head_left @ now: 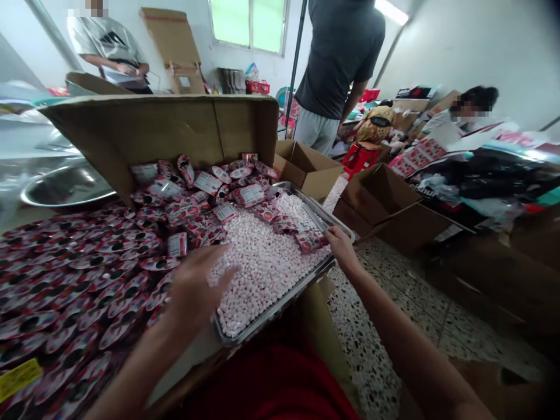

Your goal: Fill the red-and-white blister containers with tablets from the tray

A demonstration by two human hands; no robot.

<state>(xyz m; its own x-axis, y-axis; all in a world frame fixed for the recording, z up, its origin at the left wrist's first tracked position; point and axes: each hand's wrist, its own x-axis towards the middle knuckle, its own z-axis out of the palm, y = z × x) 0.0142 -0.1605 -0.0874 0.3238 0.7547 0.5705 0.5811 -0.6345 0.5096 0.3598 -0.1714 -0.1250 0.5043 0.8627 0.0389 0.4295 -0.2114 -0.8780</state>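
Note:
A metal tray (280, 306) full of small pale pink pellets (258, 262) lies in front of me. My left hand (196, 286), blurred by motion, hovers over its left side with fingers apart and nothing visible in them. At the right edge, the fingers of my right hand (343, 248) are closed around the near end of a flat greyish strip (313, 217), which lies over the pellets; its exact kind is unclear. A red printed packet (311, 240) is close to those fingertips. More filled packets (205, 204) are heaped at the tray's far left.
Rows of open-topped red packets (87, 280) cover the left of the table. A cardboard wall (175, 128) stands behind the heap, with a steel bowl (65, 185) to its left. Open cartons (371, 195) are at the right. A person (339, 64) stands beyond; others are farther off.

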